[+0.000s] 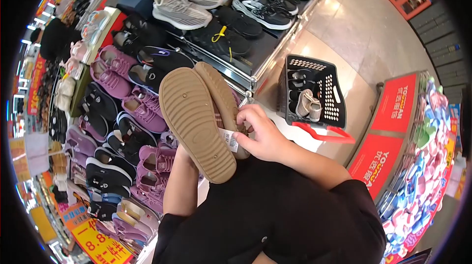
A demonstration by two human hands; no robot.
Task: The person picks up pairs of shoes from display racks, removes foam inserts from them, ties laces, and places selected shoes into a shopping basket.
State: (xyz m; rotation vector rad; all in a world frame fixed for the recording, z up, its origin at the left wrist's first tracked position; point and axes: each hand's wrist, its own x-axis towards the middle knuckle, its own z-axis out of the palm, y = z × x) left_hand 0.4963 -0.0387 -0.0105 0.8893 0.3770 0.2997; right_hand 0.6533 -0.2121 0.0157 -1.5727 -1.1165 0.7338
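The right grip (pixel 258 133) was closed on a price tag (pixel 230 141) at the brown slippers (pixel 192 116), which were held up, one sole facing the camera, between the shoe display (pixel 253 70) and the black basket (pixel 325 84). The left hand (pixel 181 156) was mostly hidden behind them; its grip couldn't be told.

The pale, glossy tiled floor (pixel 339 23) catches light at one o'clock, beside a metal-edged display shelf (pixel 260 50). Red panels (pixel 392 106) front a stand at three; a yellow sign (pixel 101 242) shows at seven, bright lights (pixel 47 14) at ten.
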